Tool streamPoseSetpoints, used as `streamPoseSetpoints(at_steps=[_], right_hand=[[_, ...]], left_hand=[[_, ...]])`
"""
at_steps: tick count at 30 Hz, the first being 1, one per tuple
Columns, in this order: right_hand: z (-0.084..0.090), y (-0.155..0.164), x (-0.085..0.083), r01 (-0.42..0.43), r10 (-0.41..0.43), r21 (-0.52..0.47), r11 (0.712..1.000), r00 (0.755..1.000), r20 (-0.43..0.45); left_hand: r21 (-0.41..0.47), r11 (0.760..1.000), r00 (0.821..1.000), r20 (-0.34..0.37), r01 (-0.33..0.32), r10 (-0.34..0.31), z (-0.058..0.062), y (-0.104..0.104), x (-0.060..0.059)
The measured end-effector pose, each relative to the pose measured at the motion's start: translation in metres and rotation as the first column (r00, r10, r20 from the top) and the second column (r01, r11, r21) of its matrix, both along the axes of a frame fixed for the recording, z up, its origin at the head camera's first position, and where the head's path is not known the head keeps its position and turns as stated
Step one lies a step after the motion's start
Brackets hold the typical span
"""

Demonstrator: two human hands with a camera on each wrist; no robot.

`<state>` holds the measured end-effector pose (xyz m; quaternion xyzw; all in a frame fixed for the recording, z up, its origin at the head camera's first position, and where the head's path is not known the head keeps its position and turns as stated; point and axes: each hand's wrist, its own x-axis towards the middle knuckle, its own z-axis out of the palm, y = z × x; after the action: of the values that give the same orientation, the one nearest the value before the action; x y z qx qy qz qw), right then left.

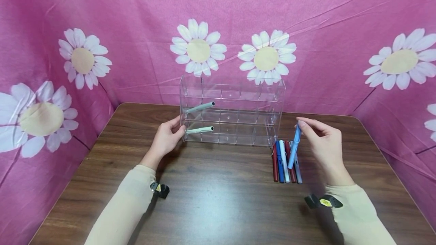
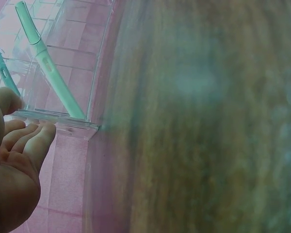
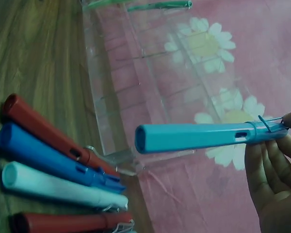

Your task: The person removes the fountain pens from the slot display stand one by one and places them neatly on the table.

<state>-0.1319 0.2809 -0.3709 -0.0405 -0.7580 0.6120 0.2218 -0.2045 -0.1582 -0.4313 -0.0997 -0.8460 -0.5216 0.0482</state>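
A clear acrylic rack (image 1: 231, 112) with three tiers of compartments stands at the back of the wooden table (image 1: 218, 199). Two pale green pens (image 1: 200, 107) (image 1: 201, 129) lie in its left compartments, also seen in the left wrist view (image 2: 51, 68). My left hand (image 1: 167, 137) holds the rack's left end, thumb and fingers (image 2: 36, 138) against its edge. My right hand (image 1: 323, 139) pinches a light blue pen (image 1: 294, 147) (image 3: 203, 137) by its clip end, lifted above a row of pens (image 1: 285, 160) lying by the rack's right front corner: red (image 3: 43, 131), blue (image 3: 53, 158), white (image 3: 58, 187).
Pink cloth with white daisies (image 1: 199, 48) walls in the table at the back and both sides. Bare wood stretches in front of the rack toward me. A black strap sits on each wrist (image 1: 160, 189) (image 1: 323, 201).
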Motion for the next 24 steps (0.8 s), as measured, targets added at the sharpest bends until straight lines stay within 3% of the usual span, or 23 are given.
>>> streamPoseSetpoints(at_steps=[8,16,24], right_hand=[[-0.011,0.014,-0.001,0.000,-0.001,0.015,1.000,0.999,0.053],[-0.025,0.031,-0.003,0.059,-0.095,0.170,0.984,0.973,0.211],[-0.047,0.050,-0.009,-0.040,-0.039,0.216,0.976,0.936,0.349]], left_hand=[[-0.020,1.000,1.000,0.004,-0.017,0.017,0.002,0.001,0.001],[-0.008,1.000,1.000,0.009,-0.002,0.002,0.001,0.001,0.000],[-0.026,1.000,1.000,0.010,-0.013,0.013,0.001,0.000,0.000]])
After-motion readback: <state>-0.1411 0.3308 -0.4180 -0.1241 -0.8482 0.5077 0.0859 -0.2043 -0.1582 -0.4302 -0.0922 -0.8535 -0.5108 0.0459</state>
